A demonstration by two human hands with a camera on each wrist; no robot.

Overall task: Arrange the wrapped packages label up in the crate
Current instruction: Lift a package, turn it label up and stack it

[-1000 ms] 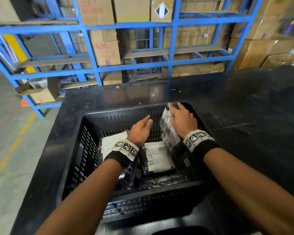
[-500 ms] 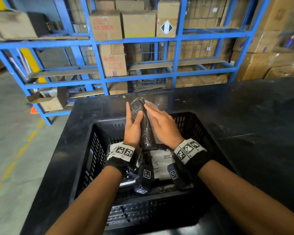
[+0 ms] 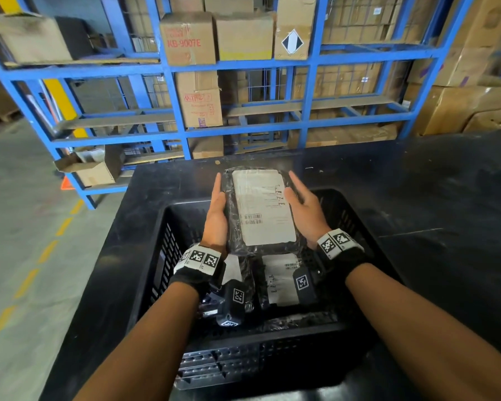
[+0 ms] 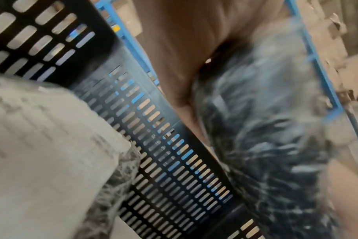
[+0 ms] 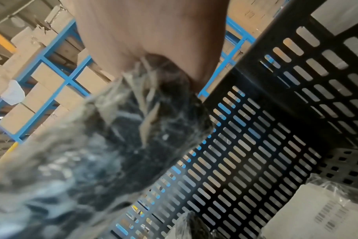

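A black-wrapped package [image 3: 261, 209] with a white label facing up hangs over the far half of the black slotted crate [image 3: 344, 215]. My left hand [image 3: 216, 212] presses its left edge and my right hand [image 3: 308, 212] its right edge, fingers straight along the sides. The left wrist view shows the package's blurred wrap [image 4: 266, 129] against my palm, and the right wrist view shows the same wrap [image 5: 133, 145]. Beneath, in the crate, a second package [image 3: 281, 279] lies label up. A third [image 3: 232, 270] is mostly hidden by my left wrist.
The crate stands on a black table [image 3: 446, 227] that stretches away to the right. A blue steel rack [image 3: 310, 82] with cardboard boxes [image 3: 188, 39] stands behind the table. Concrete floor with a dashed yellow line [image 3: 49, 250] lies at left.
The package came up from the crate's right side, stood on edge between both hands, and has turned flat with its label up. Both hands have risen with it.
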